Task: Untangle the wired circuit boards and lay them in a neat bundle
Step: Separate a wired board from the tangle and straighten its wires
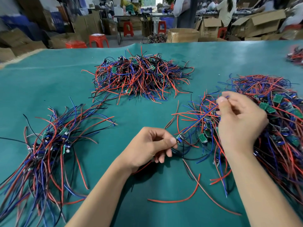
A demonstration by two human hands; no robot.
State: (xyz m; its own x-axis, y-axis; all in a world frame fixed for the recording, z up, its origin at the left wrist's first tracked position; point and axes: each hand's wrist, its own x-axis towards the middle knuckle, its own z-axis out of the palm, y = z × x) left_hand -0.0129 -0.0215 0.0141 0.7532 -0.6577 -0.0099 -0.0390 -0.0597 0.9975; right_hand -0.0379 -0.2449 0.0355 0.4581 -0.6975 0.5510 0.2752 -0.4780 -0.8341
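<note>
- Pinching one small circuit board [180,137] at its near end, the left hand [152,145] is held low over the green surface [49,79], thumb and forefinger closed on the board, other fingers curled under.
- Right hand [241,118] is raised above and to the right, thumb and forefinger pinched on the far end of that board's blue and red wires [201,118]; remaining fingers loosely curled.
- Key relation: the wires are stretched taut between the two hands, long axis running diagonally from lower left (board) to upper right (wire tips).
- The stretched run passes over the edge of the tangled pile on the right [270,128]; whether it is fully free of that pile cannot be told, since other wires cross under it.
- The sorted bundle [54,145] lies well to the left of both hands, boards clustered mid-bundle, wires fanned toward the near and far ends. Left hand is clearly the nearer one.
- A second loose heap [139,76] sits at the far middle of the surface, apart from both hands.
- Judgement: the board is probably to be drawn out leftward and laid on the sorted bundle, so a swing to the left is called for, led by the left hand.
- Risk: neighbouring wires from the right pile may be dragged along if the strand is snagged.
</note>
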